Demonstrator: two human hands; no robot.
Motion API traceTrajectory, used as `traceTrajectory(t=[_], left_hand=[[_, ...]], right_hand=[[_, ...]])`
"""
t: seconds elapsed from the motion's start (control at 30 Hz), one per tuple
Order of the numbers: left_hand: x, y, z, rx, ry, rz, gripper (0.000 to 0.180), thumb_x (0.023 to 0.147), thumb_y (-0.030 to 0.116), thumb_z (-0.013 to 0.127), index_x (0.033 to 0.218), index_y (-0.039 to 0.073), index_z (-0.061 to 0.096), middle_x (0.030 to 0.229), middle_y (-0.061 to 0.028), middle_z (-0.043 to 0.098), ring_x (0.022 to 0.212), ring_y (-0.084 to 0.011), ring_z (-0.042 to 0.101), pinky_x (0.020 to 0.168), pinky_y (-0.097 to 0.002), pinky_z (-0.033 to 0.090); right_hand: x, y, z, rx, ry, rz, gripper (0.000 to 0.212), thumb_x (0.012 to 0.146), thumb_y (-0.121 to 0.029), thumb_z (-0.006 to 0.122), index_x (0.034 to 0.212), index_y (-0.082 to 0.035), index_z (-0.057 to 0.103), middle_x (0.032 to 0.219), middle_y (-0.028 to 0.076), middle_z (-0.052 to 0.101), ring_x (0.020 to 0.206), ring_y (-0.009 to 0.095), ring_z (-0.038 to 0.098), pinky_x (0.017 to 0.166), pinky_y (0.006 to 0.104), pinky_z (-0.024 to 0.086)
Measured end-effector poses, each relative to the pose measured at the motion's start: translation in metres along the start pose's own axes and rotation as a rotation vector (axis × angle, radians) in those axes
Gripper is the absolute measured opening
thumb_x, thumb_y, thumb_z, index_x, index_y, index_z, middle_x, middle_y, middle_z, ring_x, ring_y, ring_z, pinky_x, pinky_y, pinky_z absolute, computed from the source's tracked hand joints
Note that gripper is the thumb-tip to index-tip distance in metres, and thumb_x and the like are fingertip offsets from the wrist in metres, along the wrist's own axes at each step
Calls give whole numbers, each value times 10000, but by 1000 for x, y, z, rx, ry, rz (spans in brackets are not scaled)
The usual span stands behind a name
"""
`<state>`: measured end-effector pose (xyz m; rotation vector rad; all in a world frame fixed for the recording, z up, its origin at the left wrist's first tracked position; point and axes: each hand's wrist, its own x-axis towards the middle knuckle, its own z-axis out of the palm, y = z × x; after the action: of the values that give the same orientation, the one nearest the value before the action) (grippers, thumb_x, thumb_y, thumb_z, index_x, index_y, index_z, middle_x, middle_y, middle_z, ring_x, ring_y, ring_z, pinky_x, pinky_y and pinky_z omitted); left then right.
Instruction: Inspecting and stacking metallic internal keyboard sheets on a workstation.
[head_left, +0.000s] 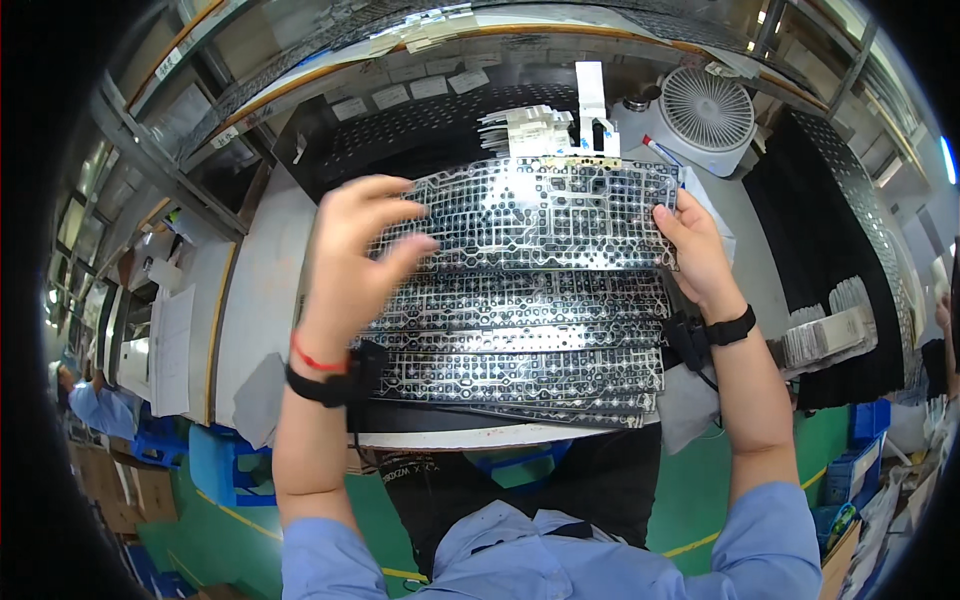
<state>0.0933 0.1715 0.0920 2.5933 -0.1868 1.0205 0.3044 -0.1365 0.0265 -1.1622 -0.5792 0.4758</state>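
A thin translucent keyboard membrane sheet (580, 232), covered in black dots and silvery traces, is tilted up over the worktable. My right hand (697, 245) pinches its right edge between thumb and fingers. At the sheet's left end, my left hand (352, 250) has its fingers spread and slightly blurred, with nothing visibly gripped. Whether its fingertips touch the sheet, I cannot tell. Below lies a stack of similar membrane sheets (520, 372), overlapping in uneven layers near the table's front edge. Black bands circle both wrists.
Behind the sheets are a bundle of white strips (535, 132), a marker pen (662, 152) and a white fan (708, 112). To the right, a white stack (835, 335) rests on black ridged material (790, 215). Metal shelving (170, 150) rises on the left.
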Motion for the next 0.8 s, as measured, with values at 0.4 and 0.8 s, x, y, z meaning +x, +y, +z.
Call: traceTrajectory(t=[0.4,0.8], left_hand=[[-6,54,38,145,-252,105,552,660,145,842,1185,145,671,1315,-73,543,1200,-304,467,992,-447,379],[-6,57,34,-290,-328,374,203,742,146,794,930,139,717,1054,-10,648,989,-236,587,867,-385,413]], right_hand=[[-14,-5,29,90,-150,28,340,995,-106,543,1307,10,475,1217,90,626,1062,135,621,927,304,516],[-13,-5,26,138,-143,3,340,997,-109,538,1307,14,472,1212,104,630,1060,146,632,915,303,527]])
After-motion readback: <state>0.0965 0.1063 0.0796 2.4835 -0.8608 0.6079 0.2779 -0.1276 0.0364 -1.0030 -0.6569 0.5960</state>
